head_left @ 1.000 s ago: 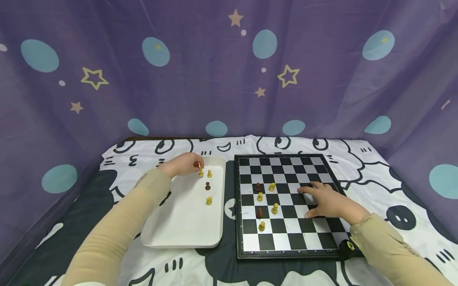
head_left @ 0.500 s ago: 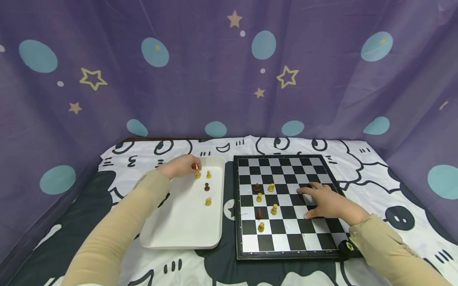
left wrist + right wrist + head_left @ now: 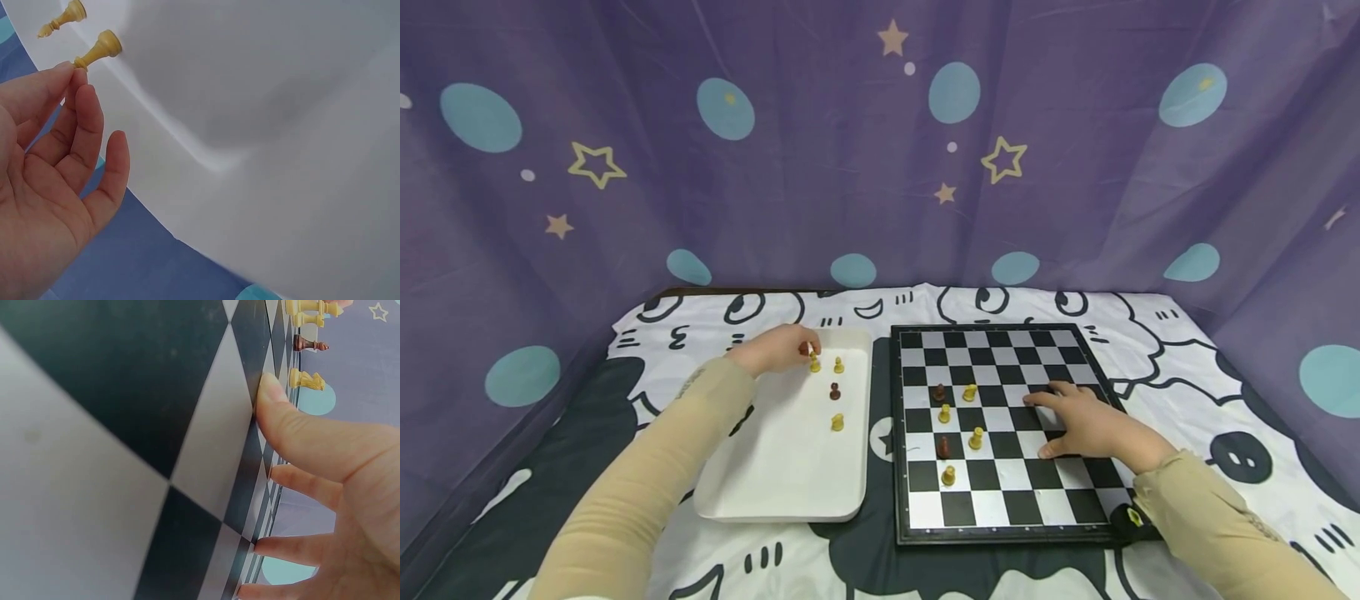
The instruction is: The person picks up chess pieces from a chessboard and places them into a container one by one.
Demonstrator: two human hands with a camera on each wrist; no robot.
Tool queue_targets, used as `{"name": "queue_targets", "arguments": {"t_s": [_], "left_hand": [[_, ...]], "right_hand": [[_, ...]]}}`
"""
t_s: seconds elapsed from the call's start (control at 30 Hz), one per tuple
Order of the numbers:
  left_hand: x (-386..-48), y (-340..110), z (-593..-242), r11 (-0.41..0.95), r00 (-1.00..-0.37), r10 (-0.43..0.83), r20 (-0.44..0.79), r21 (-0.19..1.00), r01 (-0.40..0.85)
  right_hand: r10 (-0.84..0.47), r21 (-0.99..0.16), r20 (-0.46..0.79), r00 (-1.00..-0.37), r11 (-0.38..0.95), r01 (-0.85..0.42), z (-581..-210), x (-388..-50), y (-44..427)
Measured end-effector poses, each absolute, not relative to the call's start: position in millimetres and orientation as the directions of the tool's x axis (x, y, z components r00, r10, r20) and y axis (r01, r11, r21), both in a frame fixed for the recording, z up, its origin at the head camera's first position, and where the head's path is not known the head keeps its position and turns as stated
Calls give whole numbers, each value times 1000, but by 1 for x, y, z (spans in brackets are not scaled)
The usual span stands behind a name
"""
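Note:
At the far end of the white tray (image 3: 782,500), my left hand (image 3: 778,348) pinches a yellow chess piece (image 3: 103,47) by its top between thumb and fingertips. The fingers hide the piece's head; its base shows at the tray. Beside it stands another yellow chess piece (image 3: 838,365), with a dark brown chess piece (image 3: 835,391) and a yellow chess piece (image 3: 837,422) nearer. My right hand (image 3: 1086,425) rests on the right side of the chessboard (image 3: 1000,536), fingers spread, holding nothing; its thumb (image 3: 275,394) touches the squares in the right wrist view.
Several yellow and brown pieces stand on the board's left half, among them a yellow knight (image 3: 306,379) and a brown chess piece (image 3: 943,447). A patterned cloth (image 3: 775,575) covers the table. Behind it hangs a purple curtain (image 3: 850,208). A small black object (image 3: 1126,517) lies near the right sleeve.
My left hand has shifted slightly left with the yellow chess piece, which now stands a little farther from its yellow neighbour. My right hand has stayed put.

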State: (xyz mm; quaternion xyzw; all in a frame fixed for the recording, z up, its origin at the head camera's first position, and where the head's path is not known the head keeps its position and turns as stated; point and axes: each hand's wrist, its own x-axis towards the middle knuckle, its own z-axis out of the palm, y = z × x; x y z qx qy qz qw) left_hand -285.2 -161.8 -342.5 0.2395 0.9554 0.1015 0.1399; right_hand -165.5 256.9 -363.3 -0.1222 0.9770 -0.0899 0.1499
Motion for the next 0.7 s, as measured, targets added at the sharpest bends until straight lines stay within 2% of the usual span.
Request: {"name": "queue_targets", "arguments": {"t_s": [0.7], "left_hand": [[-284, -165, -337, 862, -855, 477, -204, 301, 408]], "right_hand": [[-274, -222, -270, -923, 950, -218, -364, -165, 257]]}}
